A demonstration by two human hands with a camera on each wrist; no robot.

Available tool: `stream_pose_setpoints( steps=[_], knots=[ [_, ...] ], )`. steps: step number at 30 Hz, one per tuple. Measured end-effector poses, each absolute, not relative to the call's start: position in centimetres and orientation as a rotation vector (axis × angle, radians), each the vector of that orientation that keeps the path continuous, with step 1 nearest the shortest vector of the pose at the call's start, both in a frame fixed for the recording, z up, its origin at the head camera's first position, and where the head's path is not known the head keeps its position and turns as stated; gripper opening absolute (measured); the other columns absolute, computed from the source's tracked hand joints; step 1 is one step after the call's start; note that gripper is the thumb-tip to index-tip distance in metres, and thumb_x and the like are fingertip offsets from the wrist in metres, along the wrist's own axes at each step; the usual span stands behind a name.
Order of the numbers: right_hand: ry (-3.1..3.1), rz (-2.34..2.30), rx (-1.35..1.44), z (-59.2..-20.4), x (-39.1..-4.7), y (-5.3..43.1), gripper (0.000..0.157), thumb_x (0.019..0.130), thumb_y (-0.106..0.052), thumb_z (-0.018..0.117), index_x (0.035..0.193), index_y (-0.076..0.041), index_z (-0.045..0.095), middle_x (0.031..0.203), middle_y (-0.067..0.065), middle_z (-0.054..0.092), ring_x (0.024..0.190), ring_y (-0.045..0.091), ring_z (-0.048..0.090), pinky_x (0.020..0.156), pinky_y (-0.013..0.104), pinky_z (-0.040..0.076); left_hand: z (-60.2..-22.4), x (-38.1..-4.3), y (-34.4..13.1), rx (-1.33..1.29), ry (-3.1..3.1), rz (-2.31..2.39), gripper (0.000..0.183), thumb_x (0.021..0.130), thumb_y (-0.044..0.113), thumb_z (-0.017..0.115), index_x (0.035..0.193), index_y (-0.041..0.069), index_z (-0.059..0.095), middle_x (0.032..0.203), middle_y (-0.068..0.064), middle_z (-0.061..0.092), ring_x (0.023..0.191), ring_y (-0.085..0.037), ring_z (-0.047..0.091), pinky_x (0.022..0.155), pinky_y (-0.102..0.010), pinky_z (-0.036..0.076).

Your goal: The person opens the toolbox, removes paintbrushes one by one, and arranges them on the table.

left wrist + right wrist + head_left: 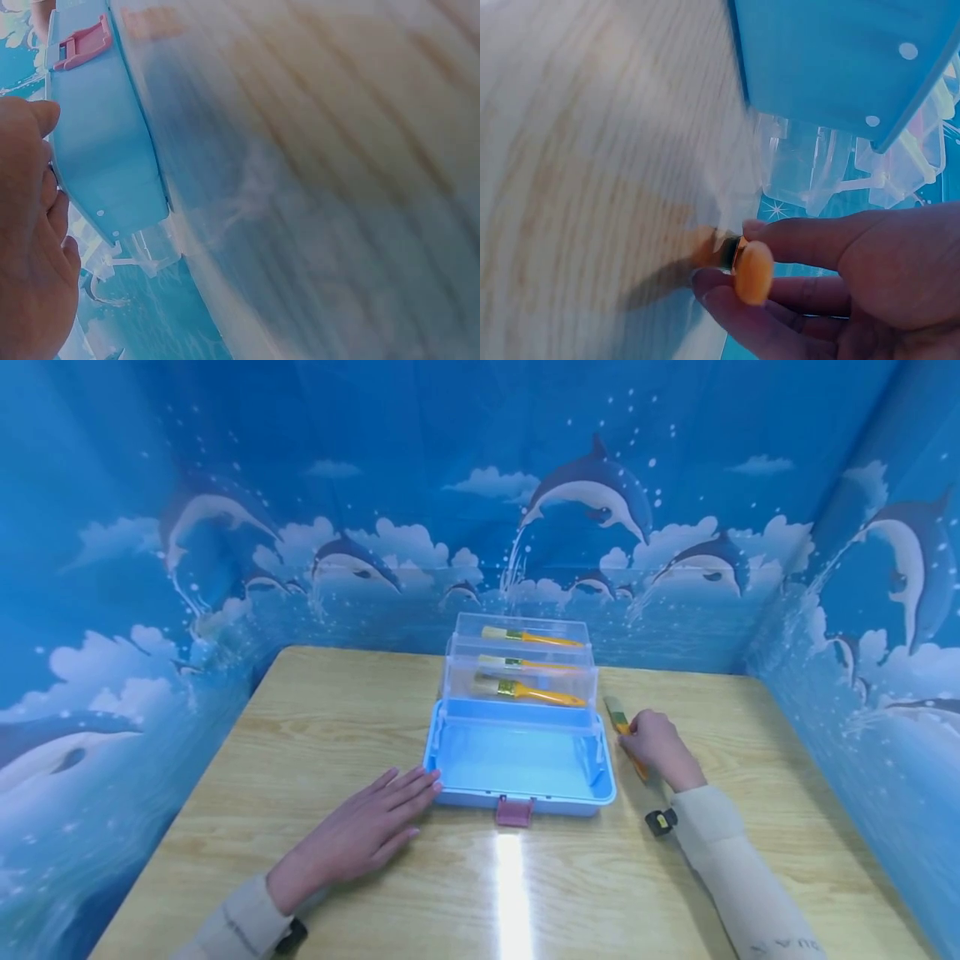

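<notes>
A blue box (517, 806) with a pink latch (514, 812) stands open on the table, its tiered clear trays (459, 693) raised at the back. Three paintbrushes with yellow-orange handles lie in those trays, the lowest brush (551, 697) nearest the front. My left hand (367, 827) has its fingers straight, fingertips at the box's front left corner. To the right of the box, my right hand (660, 745) pinches another paintbrush (619, 717) between thumb and fingers, bristles pointing away from me. In the right wrist view, the handle end (754, 274) of that brush faces the camera.
The wood-grain table (337, 710) extends around the box on both sides and in front. A blue curtain (420, 468) printed with dolphins and clouds encloses the back and sides. Dark wrist straps (661, 822) sit at both cuffs.
</notes>
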State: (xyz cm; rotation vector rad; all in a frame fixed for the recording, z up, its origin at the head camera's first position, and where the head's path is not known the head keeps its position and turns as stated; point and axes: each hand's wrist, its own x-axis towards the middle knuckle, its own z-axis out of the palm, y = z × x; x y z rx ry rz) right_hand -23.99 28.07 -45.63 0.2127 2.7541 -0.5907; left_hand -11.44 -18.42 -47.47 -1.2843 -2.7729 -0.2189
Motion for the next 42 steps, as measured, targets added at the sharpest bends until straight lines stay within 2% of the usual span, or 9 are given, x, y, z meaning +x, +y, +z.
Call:
stream_pose_setpoints(
  steps=[8, 19, 30, 42],
  knots=[
    [2.757, -0.564, 0.215, -46.06, -23.91, 28.23, 0.039, 0.098, -0.019, 0.063, 0.117, 0.015, 0.061, 0.097, 0.022, 0.066, 0.077, 0.025, 0.062, 0.061, 0.031, 0.055, -47.59, -11.40, -18.41, -1.288, -2.797, -0.238, 0.063, 0.107, 0.036, 0.048, 0.162, 0.019, 0.023, 0.170, 0.002, 0.018, 0.156, -0.020, 0.020, 0.127, -0.048, 0.019],
    [2.758, -0.611, 0.227, -46.03, -23.74, 28.16, 0.032, 0.099, -0.021, 0.062, 0.107, 0.010, 0.065, 0.079, 0.013, 0.063, 0.066, 0.021, 0.058, 0.054, 0.027, 0.049, -47.46, -11.34, -18.32, -1.289, -2.788, -0.235, 0.064, 0.107, 0.036, 0.049, 0.162, 0.018, 0.023, 0.170, 0.002, 0.018, 0.156, -0.020, 0.021, 0.127, -0.046, 0.016],
    [2.789, -0.598, 0.203, -46.34, -24.09, 28.08, 0.026, 0.097, -0.019, 0.062, 0.097, 0.006, 0.065, 0.074, 0.011, 0.062, 0.063, 0.020, 0.057, 0.052, 0.027, 0.048, -47.42, -11.34, -18.29, -1.272, -2.804, -0.259, 0.064, 0.106, 0.035, 0.051, 0.162, 0.018, 0.025, 0.169, 0.001, 0.019, 0.156, -0.020, 0.021, 0.127, -0.047, 0.019],
    [2.833, -0.593, 0.173, -46.61, -23.87, 27.89, 0.022, 0.095, -0.016, 0.061, 0.094, 0.007, 0.064, 0.074, 0.012, 0.061, 0.062, 0.021, 0.057, 0.051, 0.028, 0.049, -47.40, -11.41, -18.26, -1.261, -2.827, -0.261, 0.064, 0.107, 0.035, 0.051, 0.162, 0.018, 0.024, 0.169, 0.001, 0.018, 0.156, -0.020, 0.020, 0.127, -0.047, 0.018]
  ],
)
